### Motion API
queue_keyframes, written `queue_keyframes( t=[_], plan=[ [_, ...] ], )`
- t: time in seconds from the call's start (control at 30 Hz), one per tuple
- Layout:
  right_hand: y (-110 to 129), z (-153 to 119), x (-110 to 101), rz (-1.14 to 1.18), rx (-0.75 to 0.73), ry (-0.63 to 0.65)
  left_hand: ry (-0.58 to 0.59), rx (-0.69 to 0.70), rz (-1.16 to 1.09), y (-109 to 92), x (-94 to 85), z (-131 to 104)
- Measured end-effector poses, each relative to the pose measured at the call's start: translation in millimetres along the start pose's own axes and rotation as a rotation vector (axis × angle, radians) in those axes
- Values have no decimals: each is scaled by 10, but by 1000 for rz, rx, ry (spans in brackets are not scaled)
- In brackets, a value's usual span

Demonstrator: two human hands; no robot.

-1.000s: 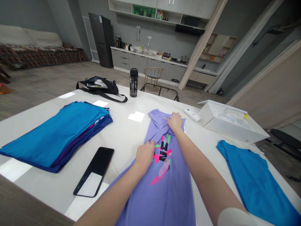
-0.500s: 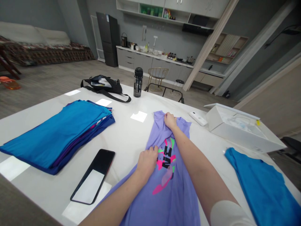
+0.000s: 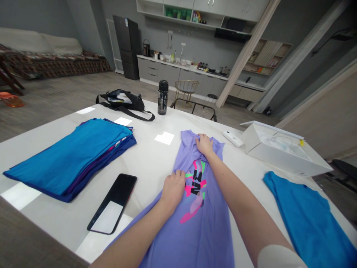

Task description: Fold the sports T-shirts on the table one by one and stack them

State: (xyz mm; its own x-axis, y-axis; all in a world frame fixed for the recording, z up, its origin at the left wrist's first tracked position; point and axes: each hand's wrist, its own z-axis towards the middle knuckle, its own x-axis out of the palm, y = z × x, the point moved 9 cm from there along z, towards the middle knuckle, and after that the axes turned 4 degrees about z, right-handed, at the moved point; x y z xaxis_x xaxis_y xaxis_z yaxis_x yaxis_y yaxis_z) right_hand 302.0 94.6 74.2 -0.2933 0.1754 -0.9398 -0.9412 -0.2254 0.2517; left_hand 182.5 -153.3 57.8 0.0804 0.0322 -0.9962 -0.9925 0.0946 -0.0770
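A purple T-shirt with a pink, green and black print lies lengthwise on the white table, its neck end pointing away from me. My left hand is closed on the cloth beside the print, fingers curled; the fingertips are partly hidden. Near the neck, my right hand rests on the shirt with its fingers apart. Folds run between the two hands. Left of the shirt lies a black phone. A blue garment lies to the right.
A stack of folded blue garments lies at the left. Farther back are a black bag and a dark bottle. A white remote-like object and an open white box sit at the back right.
My right hand has loosened from its grip near the neck, and its fingers are now spread on the cloth. My left hand stays beside the print. The view has shifted slightly.
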Motion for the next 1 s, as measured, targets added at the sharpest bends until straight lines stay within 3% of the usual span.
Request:
queue_keyframes(
  t=[0.2, 0.33, 0.4, 0.5, 0.67, 0.73, 0.87, 1.0],
  plan=[
    [35, -503, -120, 133, -170, 23, -45, -4, 58, 63, -128, -210],
    [50, -896, 139, 91, -233, 285, -52, -13, 82, 133, -152, -429],
    [36, -1020, 182, 42, -221, 347, -70, -25, 105, 163, -158, -547],
    [92, -1140, 18, 7, -174, 251, -86, -31, 129, 166, -153, -688],
    [657, -1672, -151, 121, -278, 173, -74, -34, 110, 134, -155, -775],
    [746, -1893, -137, 214, -140, 153, -65, -42, 93, 149, -171, -808],
    [707, -2197, -86, 399, 191, 100, -80, -83, 93, 266, -233, -992],
    [780, -2316, 74, 569, 279, 264, -86, -141, 115, 420, -274, -1236]
  ],
)
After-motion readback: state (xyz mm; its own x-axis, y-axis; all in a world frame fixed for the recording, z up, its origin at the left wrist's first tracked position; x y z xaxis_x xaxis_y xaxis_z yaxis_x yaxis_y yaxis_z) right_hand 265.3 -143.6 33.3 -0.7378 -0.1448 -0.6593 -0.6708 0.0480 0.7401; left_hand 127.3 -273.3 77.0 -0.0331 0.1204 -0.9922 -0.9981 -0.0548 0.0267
